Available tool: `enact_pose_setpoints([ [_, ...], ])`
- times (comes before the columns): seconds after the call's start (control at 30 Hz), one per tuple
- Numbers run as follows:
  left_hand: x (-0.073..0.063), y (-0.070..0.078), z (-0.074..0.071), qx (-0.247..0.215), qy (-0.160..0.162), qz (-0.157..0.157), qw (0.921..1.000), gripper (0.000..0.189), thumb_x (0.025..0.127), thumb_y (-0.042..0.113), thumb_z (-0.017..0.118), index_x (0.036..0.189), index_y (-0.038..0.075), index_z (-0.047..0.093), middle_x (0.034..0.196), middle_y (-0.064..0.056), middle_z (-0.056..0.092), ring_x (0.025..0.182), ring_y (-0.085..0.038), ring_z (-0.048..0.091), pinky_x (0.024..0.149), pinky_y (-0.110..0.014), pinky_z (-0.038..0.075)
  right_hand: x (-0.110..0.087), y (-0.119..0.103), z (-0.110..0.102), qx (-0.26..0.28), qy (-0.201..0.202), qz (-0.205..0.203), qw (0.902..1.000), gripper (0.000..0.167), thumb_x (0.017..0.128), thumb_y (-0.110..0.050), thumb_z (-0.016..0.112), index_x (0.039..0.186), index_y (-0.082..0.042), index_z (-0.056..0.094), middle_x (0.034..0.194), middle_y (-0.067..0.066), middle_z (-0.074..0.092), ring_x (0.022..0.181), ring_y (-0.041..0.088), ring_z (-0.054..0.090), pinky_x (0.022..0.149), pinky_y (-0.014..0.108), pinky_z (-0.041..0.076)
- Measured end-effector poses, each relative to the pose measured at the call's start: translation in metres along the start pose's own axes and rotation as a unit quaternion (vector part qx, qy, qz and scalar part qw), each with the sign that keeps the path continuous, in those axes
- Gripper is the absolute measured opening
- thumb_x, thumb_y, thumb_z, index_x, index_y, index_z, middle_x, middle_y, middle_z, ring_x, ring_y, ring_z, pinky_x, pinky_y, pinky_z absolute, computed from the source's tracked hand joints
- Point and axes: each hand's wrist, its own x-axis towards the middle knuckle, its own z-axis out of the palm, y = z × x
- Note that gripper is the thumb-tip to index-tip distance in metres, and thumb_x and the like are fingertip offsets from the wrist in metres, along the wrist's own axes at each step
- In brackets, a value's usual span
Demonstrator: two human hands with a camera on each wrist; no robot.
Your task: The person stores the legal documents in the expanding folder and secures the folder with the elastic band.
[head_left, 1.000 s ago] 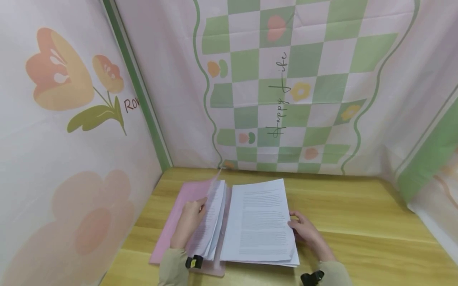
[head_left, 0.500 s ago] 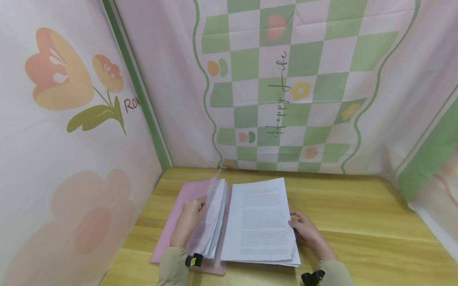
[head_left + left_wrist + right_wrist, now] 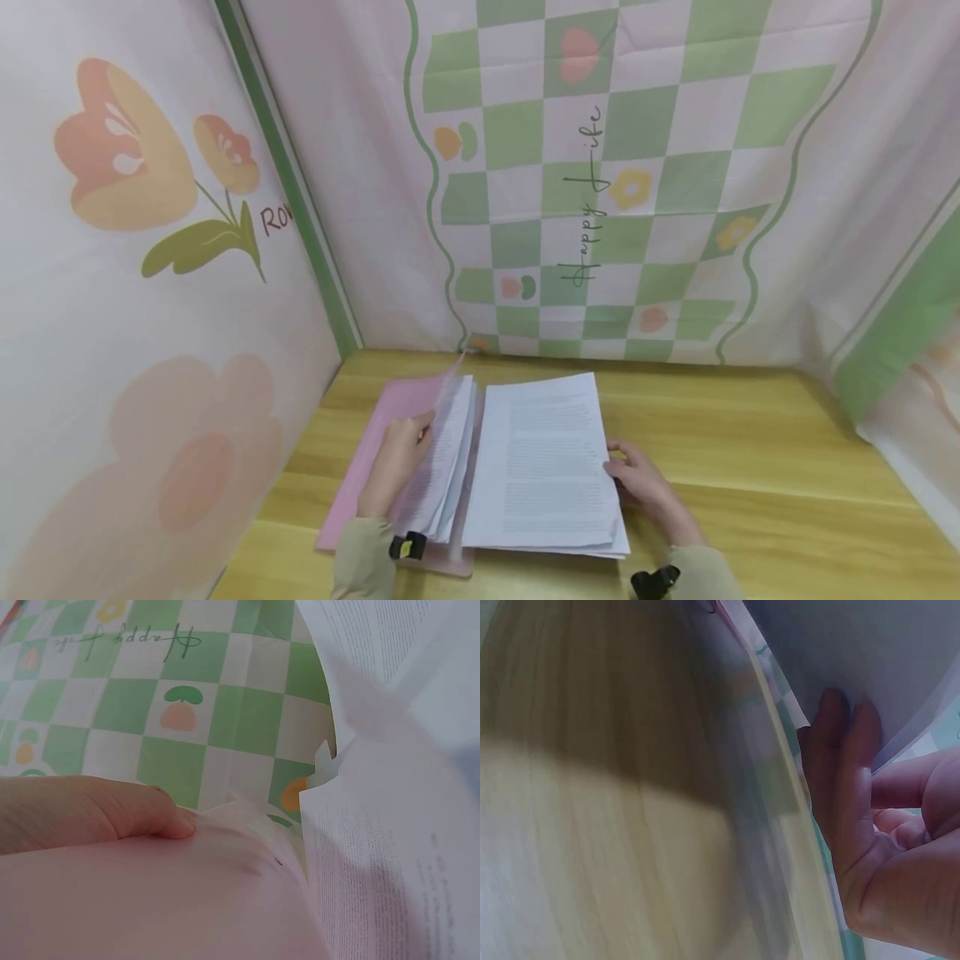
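Note:
A pink folder (image 3: pixel 375 417) lies spread on the table, with printed sheets (image 3: pixel 441 492) standing partly raised at its middle. My left hand (image 3: pixel 401 450) pinches the edge of a thin pinkish flap of it; in the left wrist view the thumb presses on this pink flap (image 3: pixel 150 900). To the right, a stack of printed paper (image 3: pixel 551 467) slants over the folder's right part. My right hand (image 3: pixel 643 483) holds the stack's right edge, thumb on top. In the right wrist view, fingers (image 3: pixel 862 742) support the paper from below, raised over the table.
The wood-grain table (image 3: pixel 757 483) extends to the right of the papers. A patterned curtain (image 3: pixel 570 192) hangs behind the table's far edge, and another printed curtain (image 3: pixel 150 333) closes off the left side.
Both hands keep their grips almost motionless. The paper stack shifts only very slightly.

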Motion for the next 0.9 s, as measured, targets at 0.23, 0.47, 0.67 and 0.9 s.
enact_pose_setpoints([
  [0.23,-0.0002,-0.0012,0.0029,0.01,0.008,0.017,0.9998,0.011,0.083,-0.008,0.062,0.082,0.0,0.068,0.062,-0.008,0.061,0.056,-0.008,0.043,0.051,-0.02,0.039,0.0025,0.0028,0.0048,0.004,-0.001,-0.008,1.0,0.048,0.097,-0.001,0.042,0.139,0.017,0.025,0.104,0.019,0.071,0.077,0.011,0.068,0.069,0.028,0.057],
  [0.47,-0.0004,-0.0003,0.0012,0.003,0.005,0.012,0.9999,0.011,0.085,-0.007,0.061,0.081,0.002,0.067,0.063,-0.008,0.062,0.057,-0.009,0.045,0.052,-0.021,0.039,0.0037,0.0035,0.0062,0.0,0.0,-0.012,0.9999,0.048,0.097,0.001,0.042,0.139,0.019,0.026,0.106,0.022,0.07,0.077,0.012,0.068,0.069,0.029,0.056],
  [0.67,0.0001,-0.0002,0.0006,-0.001,-0.003,0.001,1.0,0.011,0.086,-0.005,0.061,0.083,0.003,0.068,0.065,-0.006,0.063,0.058,-0.008,0.045,0.053,-0.02,0.04,0.0021,0.0026,0.0073,-0.005,0.007,-0.005,1.0,0.048,0.097,0.001,0.043,0.14,0.017,0.027,0.106,0.021,0.07,0.077,0.013,0.068,0.069,0.03,0.057],
  [0.9,0.0004,-0.0006,0.0012,0.002,0.001,-0.003,1.0,0.014,0.086,-0.005,0.061,0.092,0.001,0.072,0.067,-0.009,0.066,0.058,-0.008,0.047,0.053,-0.021,0.041,0.002,-0.0026,0.005,-0.012,0.017,0.004,0.9998,0.044,0.098,-0.002,0.042,0.138,0.012,0.03,0.106,0.019,0.071,0.078,0.014,0.067,0.07,0.031,0.057],
])
